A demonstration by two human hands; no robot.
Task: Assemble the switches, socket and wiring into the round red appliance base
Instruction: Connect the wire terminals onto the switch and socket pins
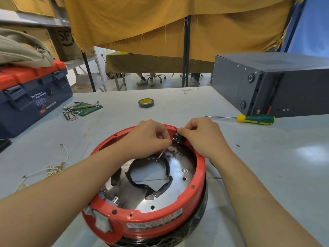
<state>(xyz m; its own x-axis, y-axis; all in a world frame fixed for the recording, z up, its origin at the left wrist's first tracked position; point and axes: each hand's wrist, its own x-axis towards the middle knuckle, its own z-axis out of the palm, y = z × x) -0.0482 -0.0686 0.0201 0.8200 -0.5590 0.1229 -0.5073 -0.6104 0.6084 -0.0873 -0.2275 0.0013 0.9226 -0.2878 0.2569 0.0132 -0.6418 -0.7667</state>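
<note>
- The red base (199, 177) sits open side up on the grey table (267, 157), near the front edge, its shiny metal floor showing with a ring of black tape around the centre hole.
- A white label with red print runs along the base's near wall; the print is too small to read.
- The right hand (203, 138) pinches a black socket (178, 137) at the far rim, its metal pins pointing inward.
- The left hand (149, 138) has its fingers curled, pinching a thin wire (161, 155) right at those pins.
- Loose white wires (51, 168) with brass terminals lie on the table to the left.
- The blue and red toolbox (32, 97) at far left reads "WING BOX".
- A cardboard box (65, 41) behind it shows "SF".
- Hex keys (80, 108), a tape roll (146, 102) and a green and yellow screwdriver (256, 119) lie further back, by a grey case (277, 82).
</note>
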